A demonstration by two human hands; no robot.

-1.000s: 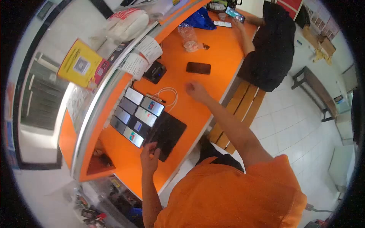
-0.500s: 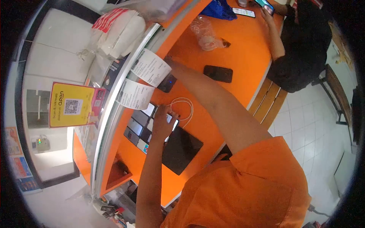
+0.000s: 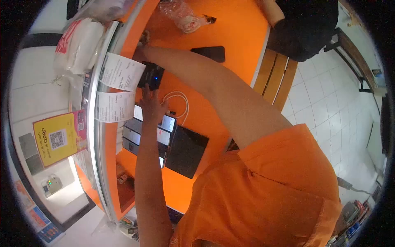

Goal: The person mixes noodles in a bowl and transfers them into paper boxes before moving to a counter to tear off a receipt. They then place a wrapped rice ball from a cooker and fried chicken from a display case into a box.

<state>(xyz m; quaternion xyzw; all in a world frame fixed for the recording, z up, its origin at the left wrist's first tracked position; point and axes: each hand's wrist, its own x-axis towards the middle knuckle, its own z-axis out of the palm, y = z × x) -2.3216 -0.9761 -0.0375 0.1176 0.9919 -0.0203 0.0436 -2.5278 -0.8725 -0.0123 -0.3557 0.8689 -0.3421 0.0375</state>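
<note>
Orange counter (image 3: 236, 24), left hand (image 3: 152, 108) spread open over phones (image 3: 167, 123), right hand (image 3: 142, 52) beside black box (image 3: 153, 77), grip unclear.

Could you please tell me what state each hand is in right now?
Left hand: open, fingers spread, fingertips at the near edge of the black box.
Right hand: too dark and blurred to tell.
</note>
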